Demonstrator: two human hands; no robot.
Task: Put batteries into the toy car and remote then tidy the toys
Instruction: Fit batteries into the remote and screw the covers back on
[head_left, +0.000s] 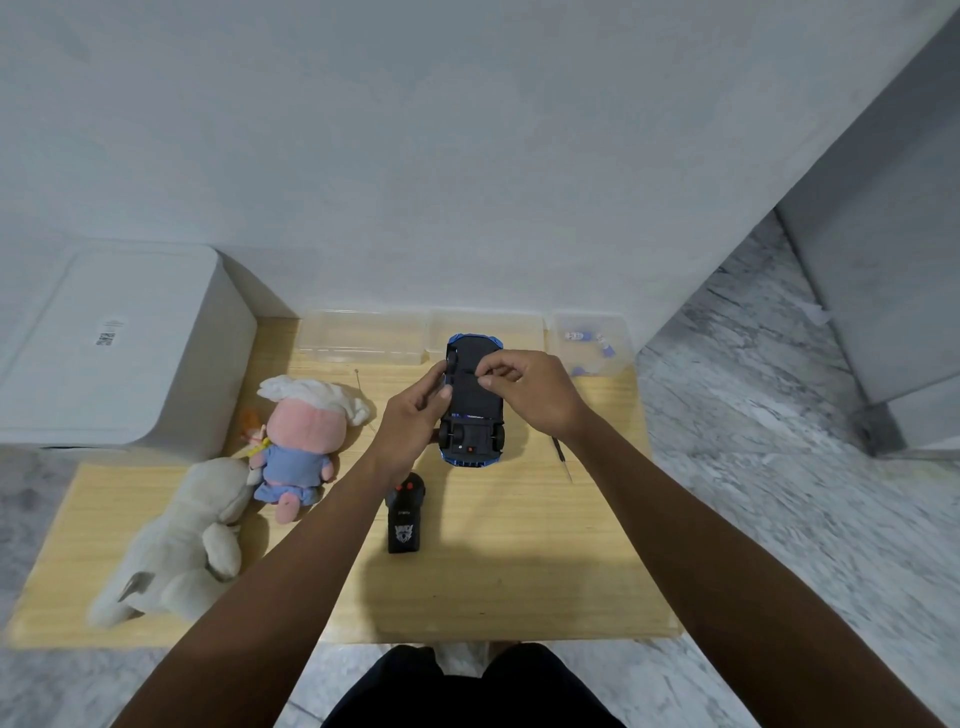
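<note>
Right tub (618, 332) holds batteries (576, 336) (blue-white); other tubs (363, 338) empty.

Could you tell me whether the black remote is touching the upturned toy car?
Apart. In the head view, bare wood of the table shows between the remote and the toy car, which the left hand and right hand hold.

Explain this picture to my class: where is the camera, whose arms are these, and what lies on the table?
The camera sits on a person's head, looking down at their own bare hands. The left hand steadies an upturned blue toy car while the right hand pinches at its underside. On the wooden table lie a black remote, a white plush toy, a pink doll and a screwdriver. At the back, a clear box holds batteries.
</note>
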